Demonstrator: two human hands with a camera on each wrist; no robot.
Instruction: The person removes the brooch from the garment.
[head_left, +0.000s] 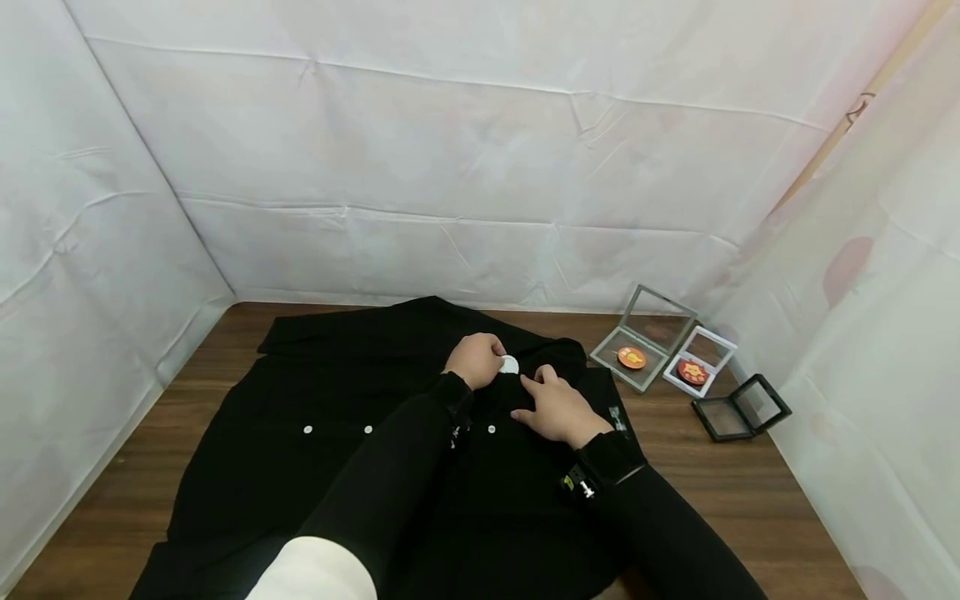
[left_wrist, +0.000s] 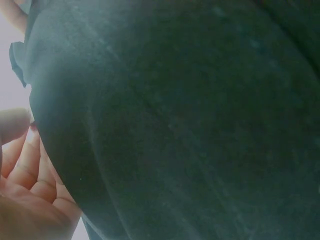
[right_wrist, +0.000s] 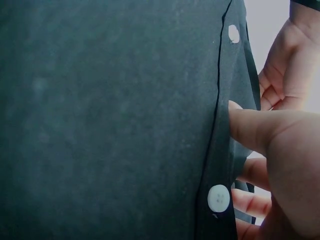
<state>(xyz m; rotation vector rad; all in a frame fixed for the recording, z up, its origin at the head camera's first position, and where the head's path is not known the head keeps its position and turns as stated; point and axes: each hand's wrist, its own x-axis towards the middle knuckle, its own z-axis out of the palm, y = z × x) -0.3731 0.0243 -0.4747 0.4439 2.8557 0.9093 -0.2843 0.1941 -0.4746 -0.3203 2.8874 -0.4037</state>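
Note:
A black shirt (head_left: 300,492) with white buttons (head_left: 368,430) lies spread out in front of me. At its upper middle my left hand (head_left: 476,360) pinches the fabric edge between thumb and fingers. Just right of it, my right hand (head_left: 558,408) grips the button strip. In the right wrist view, its thumb (right_wrist: 250,125) lies on the front of the cloth between two buttons, one a four-hole button (right_wrist: 218,198), with fingers behind. A white rounded patch (head_left: 510,364) shows between the hands; what it is I cannot tell. Cloth fills most of the left wrist view.
At the right, on the brown wooden table (head_left: 720,500), stand a grey open case (head_left: 639,379) and a white open case (head_left: 678,383), each with an orange-red disc, and a black open case (head_left: 727,419). White curtains (head_left: 450,167) enclose the back and sides.

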